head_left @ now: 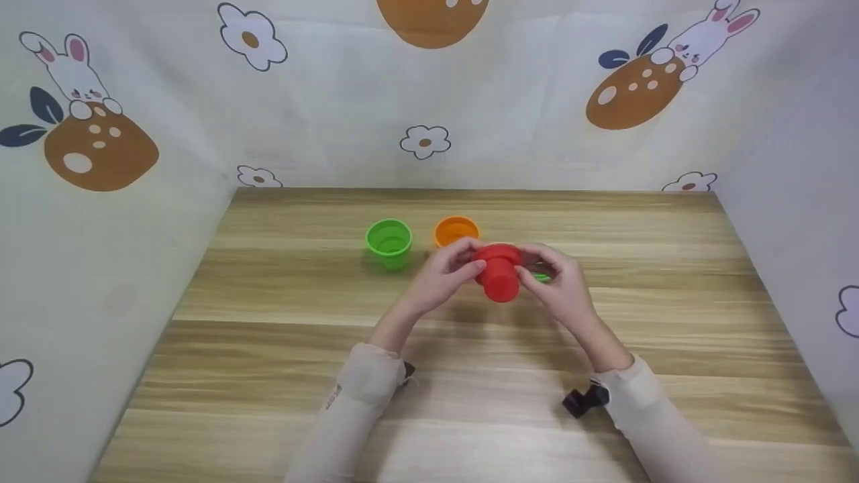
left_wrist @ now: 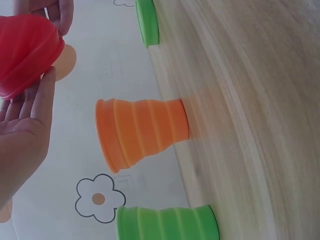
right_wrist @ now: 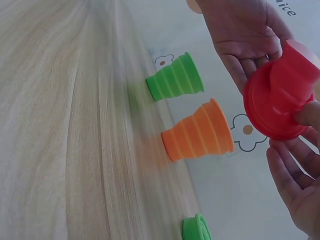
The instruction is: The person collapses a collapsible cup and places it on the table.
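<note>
Both hands hold a red collapsible cup (head_left: pixel 501 282) up above the table. Its wide rim is at the far end and the narrower base points toward me; in the right wrist view the wall is partly folded around the rim. My left hand (head_left: pixel 439 278) grips the left side, thumb toward the base and fingers behind the rim. On the other side, my right hand (head_left: pixel 562 282) grips it the same way. Behind the hands stand an orange cup (right_wrist: pixel 200 132) and a green cup (head_left: pixel 389 243), both extended and upright. A flat, collapsed green cup (right_wrist: pixel 194 228) lies beyond my right hand, mostly hidden in the head view.
The wooden table (head_left: pixel 268 382) carries all the cups. A pale patterned cloth (head_left: pixel 335 100) rises along its back and sides. A black wrist mount (head_left: pixel 585 400) sticks out from the right sleeve, and another shows at the left sleeve.
</note>
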The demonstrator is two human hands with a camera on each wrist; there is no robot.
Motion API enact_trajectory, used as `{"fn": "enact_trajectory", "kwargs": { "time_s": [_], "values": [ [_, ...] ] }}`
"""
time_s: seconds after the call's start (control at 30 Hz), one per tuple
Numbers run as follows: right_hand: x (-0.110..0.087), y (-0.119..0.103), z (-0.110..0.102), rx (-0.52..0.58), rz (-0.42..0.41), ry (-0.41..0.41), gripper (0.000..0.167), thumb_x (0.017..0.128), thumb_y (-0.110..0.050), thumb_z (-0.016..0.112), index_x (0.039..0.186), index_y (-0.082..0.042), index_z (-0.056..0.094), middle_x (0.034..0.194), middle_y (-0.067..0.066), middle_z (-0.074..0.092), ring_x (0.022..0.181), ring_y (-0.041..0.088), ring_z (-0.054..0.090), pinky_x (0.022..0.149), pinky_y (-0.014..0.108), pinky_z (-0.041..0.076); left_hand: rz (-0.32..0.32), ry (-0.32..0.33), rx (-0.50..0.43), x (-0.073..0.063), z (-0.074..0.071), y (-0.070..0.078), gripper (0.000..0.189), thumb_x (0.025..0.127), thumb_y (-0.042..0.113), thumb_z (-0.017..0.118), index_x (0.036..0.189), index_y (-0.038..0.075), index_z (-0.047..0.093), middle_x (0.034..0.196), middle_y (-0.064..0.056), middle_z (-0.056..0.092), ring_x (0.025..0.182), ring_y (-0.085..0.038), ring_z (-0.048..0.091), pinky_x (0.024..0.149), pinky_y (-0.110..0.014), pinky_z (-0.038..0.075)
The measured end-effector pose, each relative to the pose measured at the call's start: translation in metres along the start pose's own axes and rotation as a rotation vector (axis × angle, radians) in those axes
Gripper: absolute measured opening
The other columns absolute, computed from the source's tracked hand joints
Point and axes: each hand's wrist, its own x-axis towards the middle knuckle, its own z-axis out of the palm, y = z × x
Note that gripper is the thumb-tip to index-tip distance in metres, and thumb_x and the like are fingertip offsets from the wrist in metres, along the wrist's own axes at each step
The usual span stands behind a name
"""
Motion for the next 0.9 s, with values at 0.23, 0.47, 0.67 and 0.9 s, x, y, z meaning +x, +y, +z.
{"fn": "enact_trajectory", "kwargs": {
  "time_s": [0.23,0.47,0.67,0.9],
  "values": [
    [-0.0003,0.0004,0.0002,-0.123,-0.101,0.007,0.029,0.085,0.006,0.072,0.114,0.003,0.071,0.108,0.018,0.074,0.090,-0.003,0.067,0.083,0.014,0.057,-0.050,0.007,0.079,0.0001,0.0026,0.0014,0.027,0.099,0.013,0.059,0.121,-0.002,0.058,0.111,-0.022,0.068,0.089,-0.014,0.067,0.087,-0.030,0.059],
    [-0.0023,-0.0014,0.0001,-0.149,-0.095,-0.002,0.030,0.085,0.001,0.074,0.115,0.000,0.071,0.109,0.015,0.074,0.092,0.000,0.068,0.083,0.014,0.057,-0.042,0.012,0.066,-0.0004,0.0028,0.0010,0.026,0.099,0.011,0.059,0.121,-0.002,0.058,0.112,-0.022,0.067,0.090,-0.015,0.066,0.086,-0.032,0.060],
    [-0.0020,-0.0001,-0.0016,-0.075,-0.045,-0.029,0.034,0.087,-0.002,0.074,0.120,-0.002,0.069,0.116,0.014,0.072,0.099,0.018,0.071,0.086,0.024,0.059,-0.026,0.019,0.012,-0.0010,0.0022,0.0002,0.027,0.100,0.009,0.056,0.123,-0.005,0.056,0.113,-0.026,0.065,0.088,-0.013,0.066,0.087,-0.033,0.061],
    [-0.0019,0.0016,-0.0031,0.026,0.022,-0.097,0.036,0.090,0.001,0.069,0.126,0.002,0.064,0.112,0.014,0.071,0.099,0.009,0.068,0.085,0.020,0.059,-0.022,0.042,-0.059,-0.0004,0.0007,0.0007,0.028,0.100,0.007,0.053,0.124,-0.007,0.054,0.112,-0.027,0.064,0.085,-0.010,0.066,0.086,-0.034,0.061]
  ]
}}
